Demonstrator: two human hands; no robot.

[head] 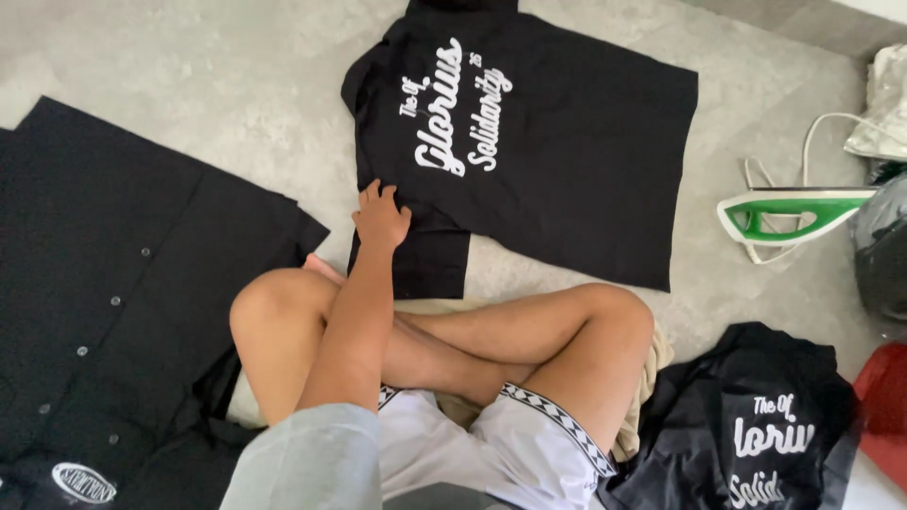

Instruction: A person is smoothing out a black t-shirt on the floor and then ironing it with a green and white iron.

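Pressing flat at 12 o'clock, left hand is spread open on the black shirt, gripping nothing; right hand's out of view.

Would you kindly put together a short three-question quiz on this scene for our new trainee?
1. True or false: the left hand rests flat on the black shirt spread on the floor.
2. Which item lies right of that shirt? A) scissors B) green and white iron C) hanger
3. Fill in: the buttoned black garment lies to the person's ____.

Key:
1. True.
2. B.
3. Left. The right hand is out of view.
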